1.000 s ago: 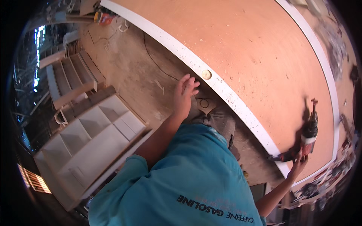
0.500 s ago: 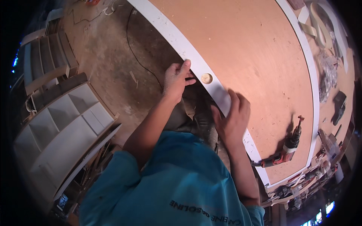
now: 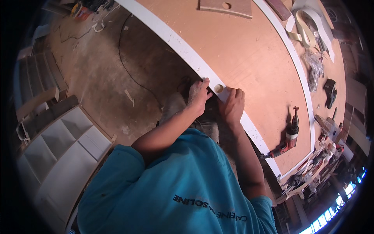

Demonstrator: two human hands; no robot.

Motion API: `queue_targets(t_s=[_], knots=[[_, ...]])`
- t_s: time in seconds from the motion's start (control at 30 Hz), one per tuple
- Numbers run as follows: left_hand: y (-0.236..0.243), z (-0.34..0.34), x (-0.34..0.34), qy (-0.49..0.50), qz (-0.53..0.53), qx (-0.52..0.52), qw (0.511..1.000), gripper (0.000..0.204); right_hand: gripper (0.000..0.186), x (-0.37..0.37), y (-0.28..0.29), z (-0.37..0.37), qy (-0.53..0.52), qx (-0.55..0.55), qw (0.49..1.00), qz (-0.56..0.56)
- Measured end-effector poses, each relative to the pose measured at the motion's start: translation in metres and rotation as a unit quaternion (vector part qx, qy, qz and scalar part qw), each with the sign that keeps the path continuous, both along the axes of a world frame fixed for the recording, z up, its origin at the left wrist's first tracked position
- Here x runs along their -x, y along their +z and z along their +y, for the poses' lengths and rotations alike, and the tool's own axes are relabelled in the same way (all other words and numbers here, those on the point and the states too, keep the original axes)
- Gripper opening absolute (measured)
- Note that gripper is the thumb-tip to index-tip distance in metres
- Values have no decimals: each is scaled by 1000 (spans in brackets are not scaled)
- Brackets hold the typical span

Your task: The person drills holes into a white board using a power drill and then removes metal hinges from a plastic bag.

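In front of me lies a large tan panel [image 3: 249, 58] with white strips along its edges. A shallow round hole [image 3: 219, 88] is cut in the near white strip [image 3: 179, 43]. My left hand [image 3: 198, 96] pinches the panel's near edge just left of the hole, thumb on top and other fingers partly hidden below. Right beside the hole, my right hand [image 3: 233, 103] is closed over the same edge, its fingers bent on the top face and its thumb hidden. A red and black power drill [image 3: 291, 134] with a bit fitted rests on the panel, right of my right hand.
A brown board with a hole [image 3: 233, 6] lies on the far part of the panel. Beyond its right edge are coiled edging strip [image 3: 306, 29], clear plastic [image 3: 313, 68] and a black tool [image 3: 330, 93]. White shelving [image 3: 58, 136] stands left; a cable [image 3: 120, 54] crosses the floor.
My right hand has moved along the edge toward the hole and closed over it. The left hand has also come closer to the hole. My view has shifted, showing more of the panel's far side.
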State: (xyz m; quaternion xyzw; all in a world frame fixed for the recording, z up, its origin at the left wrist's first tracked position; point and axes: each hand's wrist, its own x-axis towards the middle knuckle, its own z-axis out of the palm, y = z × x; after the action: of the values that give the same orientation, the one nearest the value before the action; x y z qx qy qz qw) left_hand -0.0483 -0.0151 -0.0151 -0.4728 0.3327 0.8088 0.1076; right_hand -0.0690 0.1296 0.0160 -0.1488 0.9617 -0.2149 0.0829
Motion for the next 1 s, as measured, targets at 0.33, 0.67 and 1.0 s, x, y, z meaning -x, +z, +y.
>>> queue_targets(t_s=[0.33, 0.67, 1.0], knots=[[-29, 15, -21, -23, 49, -165, 985, 57, 52, -17, 0, 14, -8, 9, 999, -50], [-34, -7, -36, -86, 69, -109, 988, 58, 51, -22, 3, 14, 0, -30, 999, -36], [-10, -13, -15, -241, 115, -24, 964, 43, 53, -22, 6, 15, 2, 26, 1000, -4]])
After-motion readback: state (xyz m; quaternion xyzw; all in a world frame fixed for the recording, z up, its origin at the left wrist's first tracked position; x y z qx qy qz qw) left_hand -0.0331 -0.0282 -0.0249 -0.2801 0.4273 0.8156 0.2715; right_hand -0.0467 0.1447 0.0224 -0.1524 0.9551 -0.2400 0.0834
